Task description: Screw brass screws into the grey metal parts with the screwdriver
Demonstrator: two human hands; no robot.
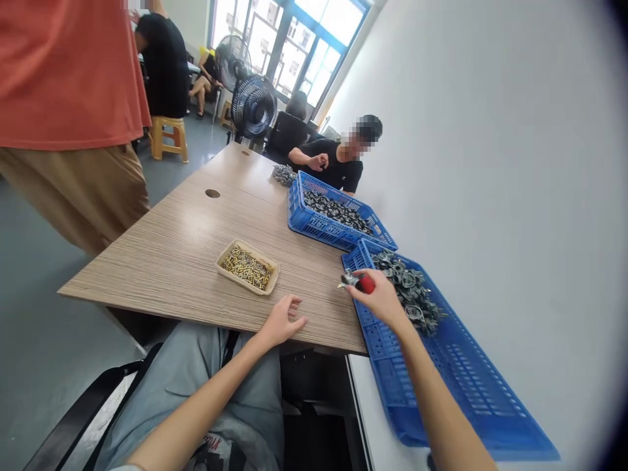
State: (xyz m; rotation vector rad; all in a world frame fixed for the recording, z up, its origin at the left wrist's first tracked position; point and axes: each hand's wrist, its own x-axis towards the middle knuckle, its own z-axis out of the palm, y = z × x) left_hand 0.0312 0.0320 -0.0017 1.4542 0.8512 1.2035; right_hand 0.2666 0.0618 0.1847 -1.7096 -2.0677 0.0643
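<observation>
My right hand [380, 297] is closed around a small grey metal part [349, 278] at the near blue crate's left rim. A rounded red thing [367, 283] shows in the same grip; its kind is unclear. Near the table's front edge rests my left hand [284, 320], fingers loosely curled and apart, with nothing visible in it. Beyond that hand lies a cream tray [223, 278] holding many small brass-coloured screw-like pieces [248, 267]. Grey metal castings [409, 288] are heaped in the far half of the near blue crate [466, 366].
A second blue crate [314, 226] of dark metal parts stands farther back, with a small pile of parts [283, 174] beside it. One person [338, 160] sits at the far end. Another, in a red shirt [69, 72], stands left of the table [161, 261]. A white wall borders the right.
</observation>
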